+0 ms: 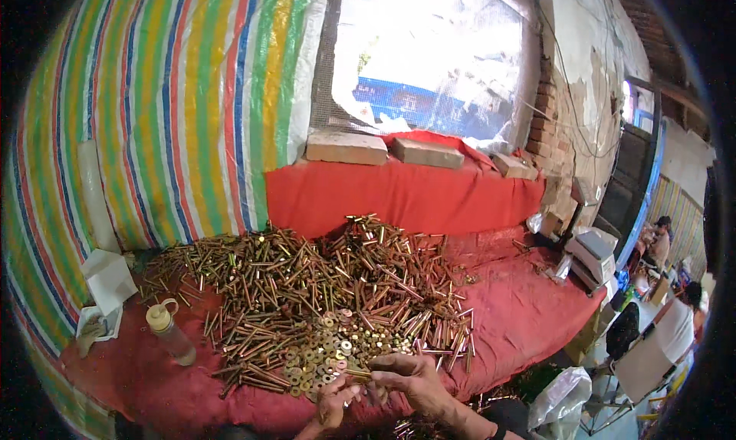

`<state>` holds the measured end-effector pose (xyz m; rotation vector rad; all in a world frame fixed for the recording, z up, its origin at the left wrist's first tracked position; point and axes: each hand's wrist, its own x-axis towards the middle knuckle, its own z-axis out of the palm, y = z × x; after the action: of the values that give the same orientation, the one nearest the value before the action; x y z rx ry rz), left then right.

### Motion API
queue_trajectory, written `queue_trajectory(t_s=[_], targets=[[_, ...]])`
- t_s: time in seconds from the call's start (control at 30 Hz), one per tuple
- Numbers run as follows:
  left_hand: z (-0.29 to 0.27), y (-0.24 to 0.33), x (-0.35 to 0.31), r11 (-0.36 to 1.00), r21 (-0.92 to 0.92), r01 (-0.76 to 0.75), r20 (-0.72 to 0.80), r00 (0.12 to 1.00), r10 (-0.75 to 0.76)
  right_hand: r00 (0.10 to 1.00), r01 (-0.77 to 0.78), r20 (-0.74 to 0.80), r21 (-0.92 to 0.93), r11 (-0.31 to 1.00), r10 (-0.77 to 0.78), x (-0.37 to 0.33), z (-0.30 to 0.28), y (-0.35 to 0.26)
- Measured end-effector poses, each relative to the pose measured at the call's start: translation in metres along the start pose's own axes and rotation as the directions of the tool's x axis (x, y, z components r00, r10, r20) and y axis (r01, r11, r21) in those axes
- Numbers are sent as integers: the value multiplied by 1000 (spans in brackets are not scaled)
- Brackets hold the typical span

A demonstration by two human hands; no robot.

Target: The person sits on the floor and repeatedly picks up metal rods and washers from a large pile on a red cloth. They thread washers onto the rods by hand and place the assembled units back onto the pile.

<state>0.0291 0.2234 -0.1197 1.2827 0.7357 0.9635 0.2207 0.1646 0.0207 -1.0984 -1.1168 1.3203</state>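
Observation:
At the front edge of the red-covered table, my left hand (336, 402) and my right hand (414, 382) are close together with fingers bent. A short brass-coloured bolt (357, 374) shows between them, its end at the pinched fingertips of my right hand. My left hand is closed; whatever its fingers hold is too small to make out. Just beyond lie many flat round washers (300, 368) and a heap of small nuts (389, 339). Behind these rises a large pile of long yellowish bolts (280, 275).
A bottle with a cream lid (162, 317) stands left of the pile, near a white tub (98, 326). Bricks (346, 147) rest on the ledge under the window. A weighing scale (592, 254) is at the table's right end. Beyond are a chair (655, 340) and people.

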Motion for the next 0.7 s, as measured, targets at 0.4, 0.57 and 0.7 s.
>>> queue_trajectory(t_s=[0.4,0.57,0.7], targets=[[23,8,10,983,30,-183,-120,975,185,953,-103,-257,231,967,163,-16,-39,37],[31,15,7,995,42,-85,-95,992,89,939,-202,-245,176,963,241,-17,-27,33],[28,10,11,893,348,-284,-9,952,306,916,-274,-241,206,939,320,-18,-26,34]])
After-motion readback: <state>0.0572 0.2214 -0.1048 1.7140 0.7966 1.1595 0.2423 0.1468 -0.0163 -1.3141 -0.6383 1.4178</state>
